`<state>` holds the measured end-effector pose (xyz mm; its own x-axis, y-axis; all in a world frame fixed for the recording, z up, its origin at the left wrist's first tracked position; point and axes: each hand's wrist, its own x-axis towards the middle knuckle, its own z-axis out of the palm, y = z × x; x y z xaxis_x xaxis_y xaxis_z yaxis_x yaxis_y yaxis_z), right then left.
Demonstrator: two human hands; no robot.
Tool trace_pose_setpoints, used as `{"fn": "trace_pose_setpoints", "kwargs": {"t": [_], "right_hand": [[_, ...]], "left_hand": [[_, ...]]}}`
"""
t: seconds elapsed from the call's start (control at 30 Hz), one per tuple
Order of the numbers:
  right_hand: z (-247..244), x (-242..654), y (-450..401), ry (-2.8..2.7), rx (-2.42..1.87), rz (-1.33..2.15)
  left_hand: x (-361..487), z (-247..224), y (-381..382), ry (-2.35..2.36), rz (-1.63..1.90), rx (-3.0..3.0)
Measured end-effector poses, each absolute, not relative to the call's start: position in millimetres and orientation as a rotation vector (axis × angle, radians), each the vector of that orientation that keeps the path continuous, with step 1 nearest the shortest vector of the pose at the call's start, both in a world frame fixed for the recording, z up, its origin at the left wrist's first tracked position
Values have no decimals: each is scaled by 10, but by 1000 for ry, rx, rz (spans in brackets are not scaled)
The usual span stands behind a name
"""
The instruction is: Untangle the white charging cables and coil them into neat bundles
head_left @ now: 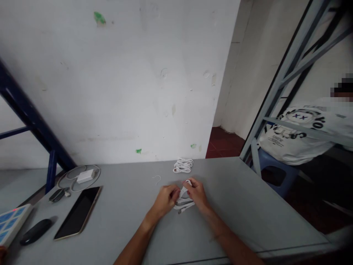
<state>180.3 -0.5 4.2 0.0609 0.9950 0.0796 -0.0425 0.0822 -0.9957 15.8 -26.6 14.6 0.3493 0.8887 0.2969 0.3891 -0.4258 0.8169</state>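
Note:
A coiled white USB cable (184, 205) lies between my two hands, just above or on the grey table. My right hand (196, 192) grips the upper loops of the coil between thumb and fingers. On the other side my left hand (167, 198) has its fingers pinched together at the coil's left edge; what exactly sits in that pinch is too small to make out. One metal plug of the cable points down toward the front. Behind my hands rests a second bundle of white cable (183, 165), and a thin white tie (157, 179) lies to its left.
On the left of the grey table (124, 228) are a phone (78, 212), a black mouse (36, 231), a white charger (85, 176) with its cable, and a power strip (13, 222). A white wall stands behind. Right, past a metal frame, a person sits on a blue stool (277, 173).

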Motion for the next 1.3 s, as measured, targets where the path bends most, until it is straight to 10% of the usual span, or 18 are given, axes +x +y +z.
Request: {"fn": "trace_pose_setpoints", "kwargs": {"t": [0.67, 1.1, 1.3], "right_hand": [[178, 1892, -78, -1723, -848, 1127], [107, 1925, -38, -1393, -905, 1670], [117, 1853, 3, -1498, -1007, 1111]], "left_hand": [[56, 106, -207, 779, 825, 971], [166, 50, -212, 1178, 980, 2063], [182, 89, -292, 1032, 889, 2048]]}}
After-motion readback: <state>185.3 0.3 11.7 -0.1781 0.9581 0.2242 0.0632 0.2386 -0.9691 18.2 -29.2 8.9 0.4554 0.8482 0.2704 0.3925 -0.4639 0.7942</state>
